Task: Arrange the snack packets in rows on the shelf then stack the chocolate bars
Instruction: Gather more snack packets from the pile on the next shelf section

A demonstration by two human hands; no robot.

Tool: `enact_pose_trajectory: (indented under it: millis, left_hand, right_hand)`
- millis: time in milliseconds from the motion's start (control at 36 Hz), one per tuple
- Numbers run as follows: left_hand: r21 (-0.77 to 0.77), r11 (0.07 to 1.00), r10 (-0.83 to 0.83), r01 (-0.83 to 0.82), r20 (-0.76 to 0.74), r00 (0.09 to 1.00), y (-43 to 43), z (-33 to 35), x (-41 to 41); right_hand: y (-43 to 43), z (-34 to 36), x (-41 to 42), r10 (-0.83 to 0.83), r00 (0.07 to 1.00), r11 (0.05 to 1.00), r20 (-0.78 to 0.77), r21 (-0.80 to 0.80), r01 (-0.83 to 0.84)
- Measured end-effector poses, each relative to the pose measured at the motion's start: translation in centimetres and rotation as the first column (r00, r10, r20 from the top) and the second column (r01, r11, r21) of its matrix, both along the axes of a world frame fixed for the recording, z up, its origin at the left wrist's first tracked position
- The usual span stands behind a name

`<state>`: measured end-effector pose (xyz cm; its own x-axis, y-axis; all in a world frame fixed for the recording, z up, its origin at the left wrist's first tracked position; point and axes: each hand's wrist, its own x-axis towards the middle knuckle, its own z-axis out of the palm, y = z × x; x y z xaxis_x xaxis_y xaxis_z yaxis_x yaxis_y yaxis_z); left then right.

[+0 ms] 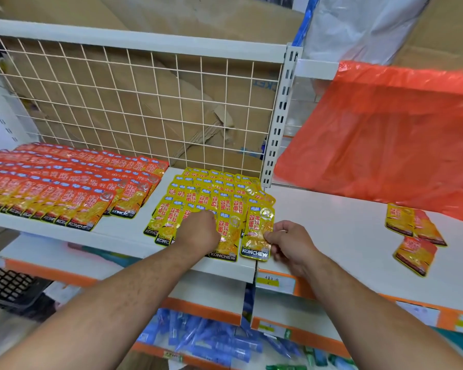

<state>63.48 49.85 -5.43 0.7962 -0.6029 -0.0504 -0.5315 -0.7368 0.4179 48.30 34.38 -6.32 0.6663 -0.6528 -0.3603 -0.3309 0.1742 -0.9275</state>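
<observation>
Foil like this should handle light, limp and slick, so take the yellow snack packet point(257, 236) at its stiffer sealed edge, where your right grip point(286, 243) pinches it by the shelf's point(337, 236) front edge; your left grip point(198, 231) rests on the neighbouring yellow packets point(214, 194), fingers hidden.

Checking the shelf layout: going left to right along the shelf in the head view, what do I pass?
Red packet rows → yellow packet rows → single yellow packet, pinched by the right hand → loose packets.
</observation>
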Motion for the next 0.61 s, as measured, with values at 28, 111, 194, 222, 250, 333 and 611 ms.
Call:
enact_pose_trajectory:
  millis: [28,111,194,222,250,333,611]
  left_hand:
    - [0.004,1.000,-0.004,0.004,0.005,1.000,0.0,0.0,0.0]
    - [-0.005,1.000,-0.008,0.009,0.028,1.000,0.3,0.0,0.0]
    - [-0.053,0.999,0.009,-0.006,0.065,0.998,0.5,0.2,0.0]
    - [-0.075,0.997,0.019,-0.013,0.080,0.997,0.6,0.4,0.1]
    - [-0.094,0.995,0.028,-0.020,0.091,0.995,0.7,0.5,0.2]
    - [-0.123,0.992,0.032,-0.020,0.089,0.996,1.1,1.0,0.3]
    - [0.152,0.975,-0.183,0.161,0.150,0.972,1.7,0.5,-0.7]
  right_hand:
    - [0.1,-0.1,0.1,0.000,1.000,1.000,-0.003,0.003,0.000]
    - [0.3,-0.2,0.3,0.003,1.000,1.000,-0.018,0.000,-0.003]
    - [0.4,-0.2,0.6,0.012,0.999,1.000,-0.034,-0.006,-0.012]
    - [0.5,-0.2,0.7,0.015,0.999,1.000,-0.039,-0.011,-0.015]
    - [0.6,-0.2,0.9,0.016,0.999,1.000,-0.043,-0.016,-0.017]
    - [0.9,-0.3,1.3,0.009,0.999,1.000,-0.043,-0.025,-0.010]
    - [0.8,-0.5,1.7,-0.015,0.999,1.000,-0.037,-0.011,0.014]
